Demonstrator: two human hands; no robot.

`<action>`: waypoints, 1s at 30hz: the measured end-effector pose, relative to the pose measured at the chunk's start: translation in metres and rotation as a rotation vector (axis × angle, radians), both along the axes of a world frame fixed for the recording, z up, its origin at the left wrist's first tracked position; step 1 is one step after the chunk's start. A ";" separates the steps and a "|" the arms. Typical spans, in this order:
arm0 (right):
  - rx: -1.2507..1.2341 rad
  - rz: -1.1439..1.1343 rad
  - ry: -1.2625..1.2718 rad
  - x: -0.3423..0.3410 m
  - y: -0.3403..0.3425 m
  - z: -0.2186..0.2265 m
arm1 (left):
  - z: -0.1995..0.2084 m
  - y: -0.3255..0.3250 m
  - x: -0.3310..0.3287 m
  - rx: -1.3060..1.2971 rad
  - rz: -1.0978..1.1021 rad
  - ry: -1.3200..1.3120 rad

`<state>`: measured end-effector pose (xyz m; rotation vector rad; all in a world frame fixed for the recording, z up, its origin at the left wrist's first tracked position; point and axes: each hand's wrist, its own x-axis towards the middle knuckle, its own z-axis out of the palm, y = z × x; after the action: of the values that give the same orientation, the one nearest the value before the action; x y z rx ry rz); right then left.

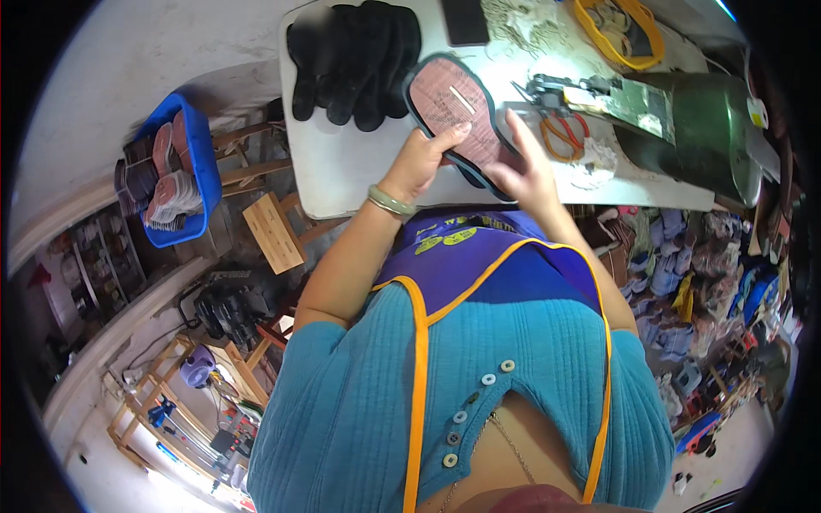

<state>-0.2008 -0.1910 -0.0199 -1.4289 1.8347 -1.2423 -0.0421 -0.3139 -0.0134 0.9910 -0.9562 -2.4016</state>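
A sole-shaped insole (453, 94) with a pinkish woven face, a pale strip near its middle and a dark rim is held over the table's near edge. My left hand (421, 162) grips its left side, with the thumb laid on the pink face and the other fingers hidden beneath. At its lower right, my right hand (532, 167) has index finger and thumb apart, the thumb by the insole's narrow end. A dark layer shows under that end. Left of the insole, several black fuzzy sole-shaped pieces (355, 60) lie overlapping on the white table (329, 171).
Right of my hands lie orange-and-red-handled scissors (564, 137) and a dark green machine-like body (701, 128). A black flat rectangle (464, 21) and yellow basket (633, 51) are at the back. A blue crate (201, 162) of soles and a wooden stool (274, 231) stand left.
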 end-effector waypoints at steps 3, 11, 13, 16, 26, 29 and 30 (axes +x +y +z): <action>0.501 0.071 -0.780 -0.035 -0.018 0.044 | 0.023 -0.003 -0.010 0.008 -0.106 0.090; -0.079 -0.209 0.302 -0.032 -0.001 0.039 | 0.028 0.012 -0.064 0.015 0.036 0.091; -0.055 -0.155 0.363 -0.036 0.006 0.047 | 0.033 0.012 -0.076 -0.006 0.063 0.113; 0.169 -0.063 0.440 -0.049 0.010 0.074 | 0.041 0.009 -0.094 -0.043 0.150 0.126; 0.193 -0.196 0.162 -0.122 0.022 0.069 | -0.002 0.008 -0.174 -0.322 0.349 -0.015; 0.208 -0.325 -0.543 -0.116 0.042 0.063 | 0.004 0.001 -0.177 -0.255 0.325 -0.082; 0.157 -0.408 -0.844 -0.110 0.049 0.056 | 0.005 -0.002 -0.181 -0.233 0.338 -0.066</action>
<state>-0.3113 -0.1417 0.0359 -0.3226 1.5737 -1.5284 -0.2227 -0.3159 -0.0083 1.0541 -0.9760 -1.9443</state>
